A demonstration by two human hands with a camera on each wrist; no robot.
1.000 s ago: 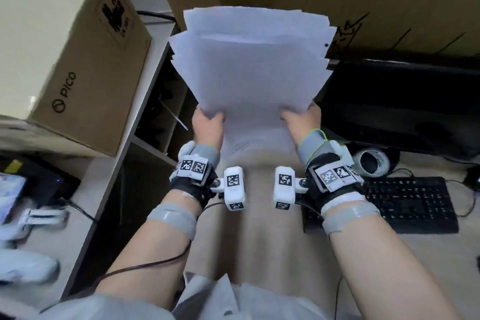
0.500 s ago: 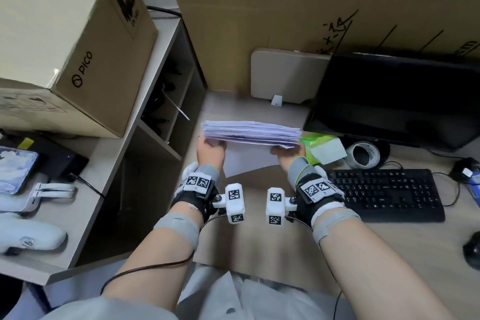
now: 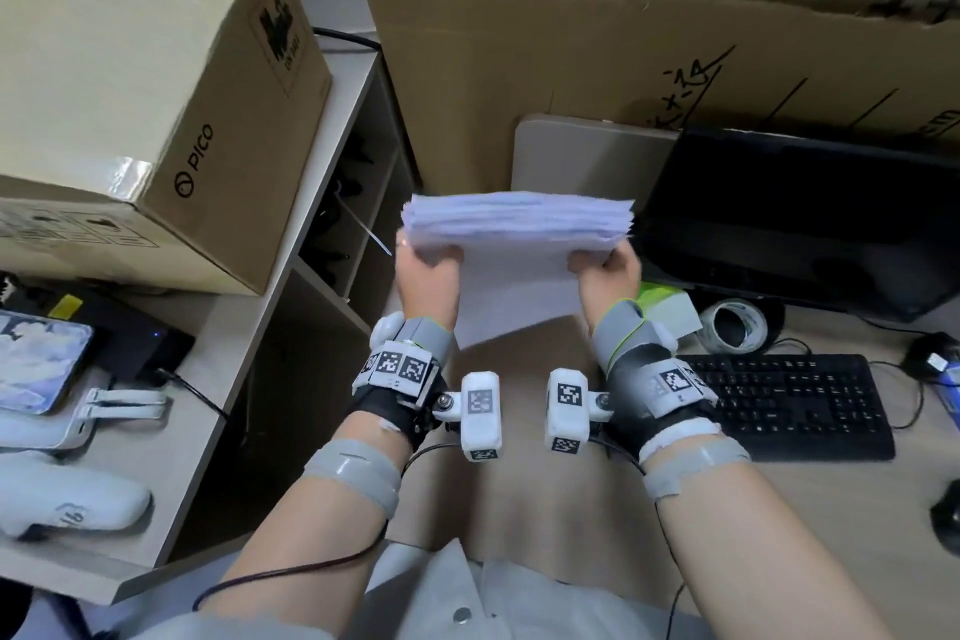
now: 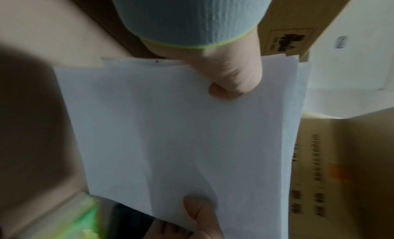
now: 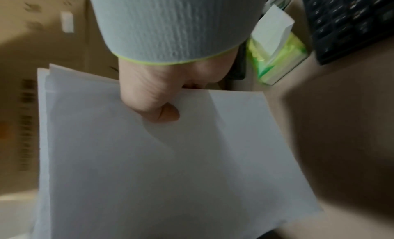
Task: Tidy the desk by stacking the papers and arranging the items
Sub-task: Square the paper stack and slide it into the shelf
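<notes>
A stack of white papers (image 3: pixel 514 229) stands nearly on edge over the desk (image 3: pixel 519 509), its top edges roughly level and its near face turned toward me. My left hand (image 3: pixel 426 265) grips its left side and my right hand (image 3: pixel 605 265) grips its right side. In the left wrist view the left thumb (image 4: pixel 230 84) presses on the papers (image 4: pixel 181 133). The right thumb (image 5: pixel 157 108) pinches the papers (image 5: pixel 160 167) in the right wrist view. The lower corner hangs close to the desk; I cannot tell whether it touches.
A black monitor (image 3: pixel 800 218), a tape roll (image 3: pixel 732 325), a green tissue pack (image 3: pixel 665 301) and a black keyboard (image 3: pixel 789 405) sit to the right. A beige board (image 3: pixel 582 156) leans behind. A PICO cardboard box (image 3: pixel 156 94) stands on the shelf unit to the left.
The papers were raised and fanned in front of me a second ago. Both hands brought them down over the desk, and the sheets now sit more evenly together.
</notes>
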